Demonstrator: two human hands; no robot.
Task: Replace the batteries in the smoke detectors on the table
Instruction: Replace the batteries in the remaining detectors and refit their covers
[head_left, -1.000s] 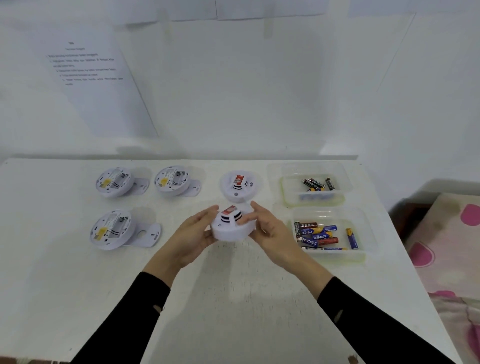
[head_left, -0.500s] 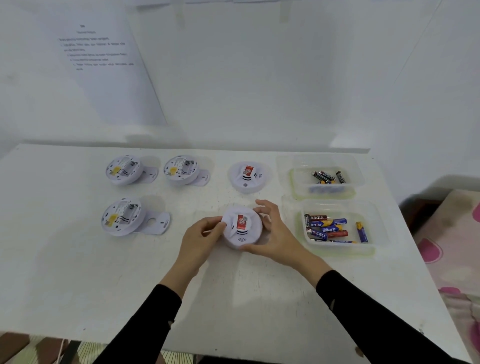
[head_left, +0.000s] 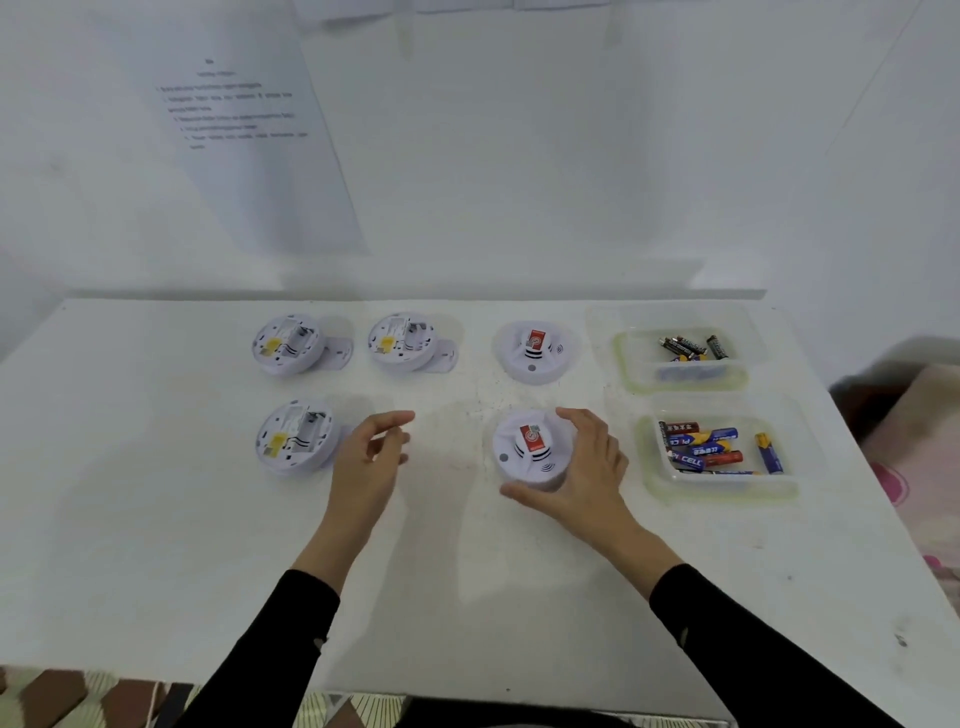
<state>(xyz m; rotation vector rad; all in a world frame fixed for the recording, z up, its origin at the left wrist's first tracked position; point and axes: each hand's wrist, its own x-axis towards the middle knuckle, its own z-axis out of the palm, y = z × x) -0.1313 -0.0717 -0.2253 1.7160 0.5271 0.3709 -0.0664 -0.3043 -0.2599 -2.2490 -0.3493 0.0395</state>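
White smoke detector (head_left: 532, 449) cupped by right hand (head_left: 587, 470); left hand (head_left: 371, 457) loosely spread, empty.

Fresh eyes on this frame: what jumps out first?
Five white smoke detectors in two rows on the white table: three at left lie open, backs up, like the near-left one; two with red labels sit face up, one at the back, one near centre inside the right hand grip. The left hand hovers empty, and two clear trays, far and near, hold batteries at right.
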